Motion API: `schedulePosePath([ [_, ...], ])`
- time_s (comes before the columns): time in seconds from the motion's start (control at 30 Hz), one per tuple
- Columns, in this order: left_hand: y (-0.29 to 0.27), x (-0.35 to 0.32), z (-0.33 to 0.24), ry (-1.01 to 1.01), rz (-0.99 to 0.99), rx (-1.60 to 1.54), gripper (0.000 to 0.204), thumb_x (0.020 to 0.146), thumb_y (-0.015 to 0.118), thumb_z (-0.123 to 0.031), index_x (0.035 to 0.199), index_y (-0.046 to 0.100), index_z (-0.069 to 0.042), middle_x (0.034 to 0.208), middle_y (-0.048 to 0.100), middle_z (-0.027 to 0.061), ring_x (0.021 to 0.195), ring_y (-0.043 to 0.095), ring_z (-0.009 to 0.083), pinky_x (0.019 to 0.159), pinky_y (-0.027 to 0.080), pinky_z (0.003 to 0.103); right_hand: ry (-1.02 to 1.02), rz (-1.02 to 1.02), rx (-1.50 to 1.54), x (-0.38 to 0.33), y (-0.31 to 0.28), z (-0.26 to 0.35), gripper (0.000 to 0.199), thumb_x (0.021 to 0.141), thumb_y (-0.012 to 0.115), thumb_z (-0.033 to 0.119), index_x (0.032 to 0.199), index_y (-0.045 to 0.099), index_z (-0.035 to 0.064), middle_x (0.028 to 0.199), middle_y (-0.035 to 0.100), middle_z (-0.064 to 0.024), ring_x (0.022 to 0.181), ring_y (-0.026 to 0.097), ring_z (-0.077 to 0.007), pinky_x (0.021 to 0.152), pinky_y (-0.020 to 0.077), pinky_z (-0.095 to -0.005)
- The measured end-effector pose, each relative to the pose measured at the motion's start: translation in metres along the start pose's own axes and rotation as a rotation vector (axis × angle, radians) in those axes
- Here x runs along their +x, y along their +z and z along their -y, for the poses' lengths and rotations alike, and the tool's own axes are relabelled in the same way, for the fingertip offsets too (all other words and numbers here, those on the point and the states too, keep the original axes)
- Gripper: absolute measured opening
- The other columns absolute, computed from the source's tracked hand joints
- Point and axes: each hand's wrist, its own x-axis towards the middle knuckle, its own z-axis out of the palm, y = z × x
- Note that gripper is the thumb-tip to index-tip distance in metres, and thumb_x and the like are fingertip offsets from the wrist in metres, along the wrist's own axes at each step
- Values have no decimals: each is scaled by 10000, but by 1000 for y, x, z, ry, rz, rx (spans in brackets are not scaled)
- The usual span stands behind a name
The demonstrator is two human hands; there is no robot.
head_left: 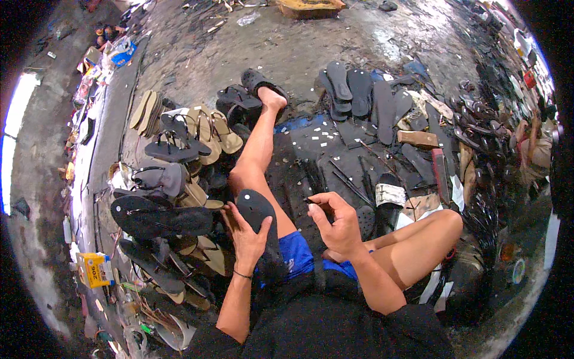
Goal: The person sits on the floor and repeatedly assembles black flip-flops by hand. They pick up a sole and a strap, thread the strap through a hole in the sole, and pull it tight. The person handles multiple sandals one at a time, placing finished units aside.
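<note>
Black shirt fabric (335, 332) lies closest, spread along the lower edge. At far left is a yellow box (95, 270), and beside it a heap of sandals, topped by a large black flip-flop (161, 216). Next comes the left hand (244, 242), clamped on a black sole (256, 206) with the thumb on its face and the fingers by its left edge; the sole stands above the thigh, between the two hands. To handle it well, the left grip should be firm and the face turned toward the eyes. Just right of the sole, apart from it, the right hand (339, 224) has thumb and forefinger pinched together on a small dark piece (309, 201), its shape too small to tell. A pinch close to the tip would probably give best control. Farther right lies a white-strapped sandal (390, 195).
</note>
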Motion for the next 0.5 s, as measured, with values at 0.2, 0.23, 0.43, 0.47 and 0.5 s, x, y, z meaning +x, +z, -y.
schedulePosePath([
  [0.2, -24, -7, -7, -111, 144, -1088, 528, 936, 672, -72, 1391, 437, 57, 1259, 624, 183, 1144, 619, 234, 992, 495, 358, -38, 158, -25, 2, 14, 16, 167, 914, 723, 138, 1002, 709, -3, 894, 722, -96, 802, 674, -148, 722, 522, -294],
  [0.23, -31, -7, -15, -118, 172, -1230, 499, 935, 668, -45, 1377, 458, 52, 1243, 634, 155, 1129, 618, 196, 984, 498, 335, -42, 191, -28, 3, 15, 19, 171, 910, 729, 145, 994, 712, -3, 902, 724, -105, 811, 684, -165, 727, 525, -303],
  [0.43, -61, -22, -45, -157, 260, -1264, 397, 861, 729, -2, 1228, 577, 1, 1073, 684, 41, 972, 637, 112, 873, 523, 277, -47, 251, -182, 1, 4, 36, 183, 872, 758, 160, 942, 722, -5, 900, 722, -139, 805, 701, -263, 721, 533, -342],
  [0.47, -62, -24, -47, -157, 281, -1257, 390, 856, 733, 2, 1216, 585, -4, 1063, 685, 35, 966, 636, 107, 871, 522, 273, -66, 255, -179, -1, 1, 38, 183, 867, 760, 158, 936, 722, -7, 897, 720, -142, 799, 699, -269, 717, 533, -343],
  [0.5, -62, -26, -47, -180, 306, -1243, 383, 850, 737, 6, 1204, 593, -9, 1053, 686, 29, 961, 634, 102, 869, 522, 270, -68, 257, -190, -3, -3, 38, 182, 862, 762, 156, 930, 722, -9, 894, 718, -145, 793, 698, -275, 714, 532, -343],
])
